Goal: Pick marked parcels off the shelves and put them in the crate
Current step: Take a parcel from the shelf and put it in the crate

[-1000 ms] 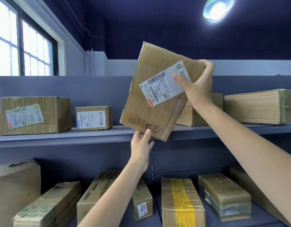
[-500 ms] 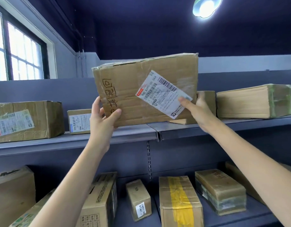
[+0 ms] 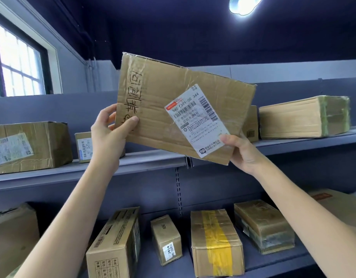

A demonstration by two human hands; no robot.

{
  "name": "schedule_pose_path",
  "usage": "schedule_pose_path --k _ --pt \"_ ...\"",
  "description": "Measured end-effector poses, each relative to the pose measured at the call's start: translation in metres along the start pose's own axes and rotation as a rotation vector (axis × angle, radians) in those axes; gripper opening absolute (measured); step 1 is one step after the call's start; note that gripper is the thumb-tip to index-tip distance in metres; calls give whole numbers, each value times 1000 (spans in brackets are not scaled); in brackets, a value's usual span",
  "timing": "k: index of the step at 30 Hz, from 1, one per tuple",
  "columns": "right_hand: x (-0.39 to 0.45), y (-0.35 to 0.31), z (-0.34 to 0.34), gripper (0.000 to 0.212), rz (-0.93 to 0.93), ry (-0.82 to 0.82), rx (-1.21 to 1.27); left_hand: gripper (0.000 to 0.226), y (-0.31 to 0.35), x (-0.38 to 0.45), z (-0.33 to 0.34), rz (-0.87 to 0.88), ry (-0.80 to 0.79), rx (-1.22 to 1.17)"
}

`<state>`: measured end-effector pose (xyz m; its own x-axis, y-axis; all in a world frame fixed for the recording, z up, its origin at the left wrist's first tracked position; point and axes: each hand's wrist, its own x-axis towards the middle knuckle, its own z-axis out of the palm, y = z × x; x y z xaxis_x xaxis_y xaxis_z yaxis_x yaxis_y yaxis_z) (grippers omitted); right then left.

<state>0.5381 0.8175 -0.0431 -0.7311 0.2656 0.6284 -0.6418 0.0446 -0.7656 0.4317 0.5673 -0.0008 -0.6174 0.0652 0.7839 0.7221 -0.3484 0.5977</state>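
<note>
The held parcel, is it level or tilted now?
Tilted: the parcel slopes down to the right, gripped by the left hand and right hand.

Only one view is given, taken from a camera worn on the person's head, so no part of the scene is shared with a second view. It is aimed forward and tilted upward at a shelf unit close in front, with the upper shelf point(image 3: 149, 160) near mid-height, the lower shelf point(image 3: 277, 263) at the bottom edge, and a ceiling lamp point(image 3: 245, 4) at the top. Both forearms are seen rising from the bottom corners, and a window point(image 3: 16, 63) is caught at the left edge.
</note>
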Motion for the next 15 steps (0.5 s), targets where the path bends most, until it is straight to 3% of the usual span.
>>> schedule_pose_path --k 4,10,12,15 --pt "-3 8 5 123 15 6 26 37 -8 1 0 7 40 -46" --pt "-10 25 35 109 50 101 233 104 -35 -18 20 -138 127 -301" --pt "-15 33 48 91 73 89 287 108 -45 -33 32 -192 45 -339" --pt "-21 44 63 106 137 32 283 98 -56 -54 46 -270 -77 -405"
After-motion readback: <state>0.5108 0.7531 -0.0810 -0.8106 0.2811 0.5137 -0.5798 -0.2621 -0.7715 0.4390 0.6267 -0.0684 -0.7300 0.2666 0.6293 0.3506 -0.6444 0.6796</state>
